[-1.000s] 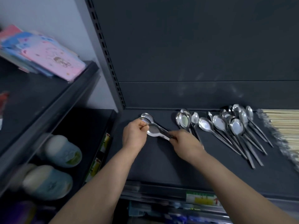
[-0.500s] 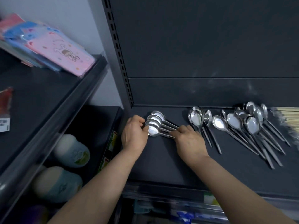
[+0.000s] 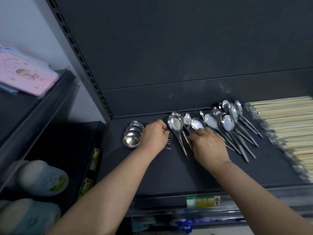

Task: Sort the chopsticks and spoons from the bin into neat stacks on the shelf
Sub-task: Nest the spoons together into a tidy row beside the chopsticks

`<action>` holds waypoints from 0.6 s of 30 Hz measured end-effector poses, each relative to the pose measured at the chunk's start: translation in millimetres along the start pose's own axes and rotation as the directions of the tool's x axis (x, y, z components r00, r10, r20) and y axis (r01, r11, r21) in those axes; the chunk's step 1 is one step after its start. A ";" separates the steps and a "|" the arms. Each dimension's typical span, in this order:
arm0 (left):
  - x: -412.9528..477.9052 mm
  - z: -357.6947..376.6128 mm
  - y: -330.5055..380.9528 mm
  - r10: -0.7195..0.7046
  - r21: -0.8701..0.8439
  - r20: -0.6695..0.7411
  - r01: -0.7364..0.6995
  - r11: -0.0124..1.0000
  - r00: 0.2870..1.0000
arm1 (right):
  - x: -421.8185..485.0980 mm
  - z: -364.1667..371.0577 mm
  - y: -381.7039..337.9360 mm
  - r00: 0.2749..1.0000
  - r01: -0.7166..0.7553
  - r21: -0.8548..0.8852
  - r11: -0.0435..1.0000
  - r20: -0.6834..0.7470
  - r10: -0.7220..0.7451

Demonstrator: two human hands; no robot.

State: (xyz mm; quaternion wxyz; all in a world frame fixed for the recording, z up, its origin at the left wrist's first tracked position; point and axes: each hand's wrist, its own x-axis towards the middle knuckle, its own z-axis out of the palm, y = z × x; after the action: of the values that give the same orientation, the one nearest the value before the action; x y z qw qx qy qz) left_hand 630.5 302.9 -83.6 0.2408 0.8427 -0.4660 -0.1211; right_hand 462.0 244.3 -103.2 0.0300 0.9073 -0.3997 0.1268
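Observation:
A stack of nested steel spoons (image 3: 131,136) lies at the left of the dark shelf (image 3: 169,170), bowls pointing left. My left hand (image 3: 153,137) is curled over the stack's handles, whose ends stick out under my wrist. To the right lie several loose spoons (image 3: 227,122), bowls toward the back panel. My right hand (image 3: 209,146) rests on their handles, thumb and forefinger pinching the handle of one spoon (image 3: 197,123). Pale wooden chopsticks (image 3: 286,122) lie piled at the far right. No bin is in view.
Crinkled clear plastic (image 3: 271,134) edges the chopstick pile. A slotted upright (image 3: 81,56) bounds the shelf's left side. On the neighbouring shelves sit pink packets (image 3: 27,73) and light blue slippers (image 3: 44,177). A price label (image 3: 203,200) marks the front edge.
My right hand has left the stack and moved right onto the loose spoons. My left hand has slid from the stack's bowls onto its handles, and the view has shifted left.

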 end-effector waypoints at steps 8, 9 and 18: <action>47.9 20.3 32.0 -0.191 0.136 0.075 0.180 0.974 0.979 | -5.3 4.3 35.8 1.000 -0.029 0.078 0.996 -0.002 0.030; 51.6 22.8 32.6 -0.204 0.130 0.077 0.193 0.973 0.976 | -5.5 5.7 37.4 1.000 -0.028 0.088 0.996 -0.011 0.029; 35.5 20.5 32.2 -0.271 -0.186 0.131 0.293 0.938 0.954 | -1.3 1.4 35.8 0.992 -0.121 0.307 0.944 0.074 0.104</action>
State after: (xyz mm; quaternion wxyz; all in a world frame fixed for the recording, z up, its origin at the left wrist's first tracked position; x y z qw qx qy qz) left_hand 617.3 252.4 -83.7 0.2813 0.8644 -0.3373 -0.2447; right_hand 435.3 220.7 -106.5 -0.1318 0.8796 -0.4266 0.1640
